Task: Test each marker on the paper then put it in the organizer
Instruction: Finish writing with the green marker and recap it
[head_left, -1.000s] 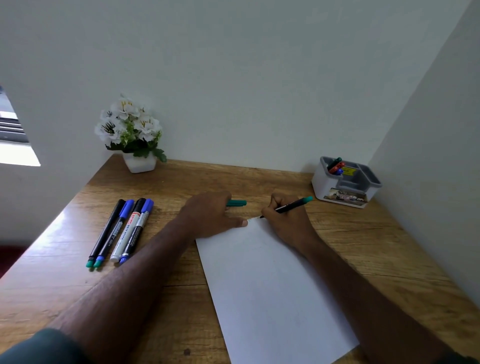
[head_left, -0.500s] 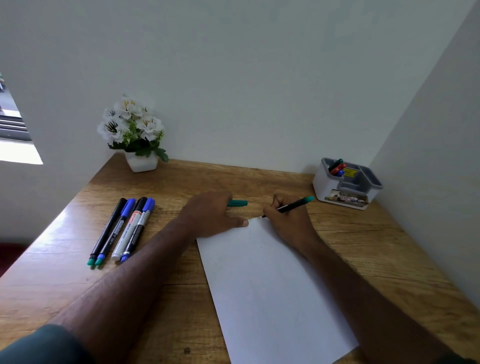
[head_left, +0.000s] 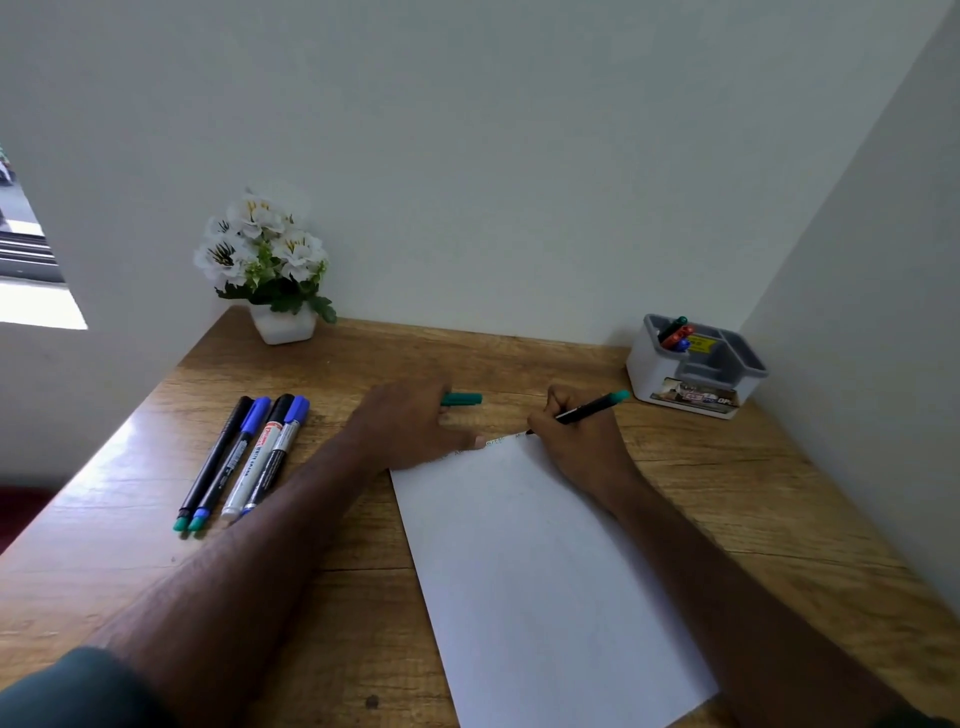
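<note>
Four markers (head_left: 241, 460): lie side by side near the left edge of the wooden surface (head_left: 156, 545).
Right hand (head_left: 579, 441): curled tight around a green-ended marker (head_left: 589, 409), tip on the far edge of the paper (head_left: 540, 577).
Left hand (head_left: 410, 423): flat, fingers together, pressing the paper's far corner, just beside a green cap (head_left: 462, 399).
Organizer (head_left: 693, 364): far right corner, with some markers inside.

Plain white paper sheet (head_left: 540, 571); black marker with teal end (head_left: 589, 409); teal cap (head_left: 461, 399); wood-grain brown desk (head_left: 727, 493); white-and-grey organizer (head_left: 693, 366)
</note>
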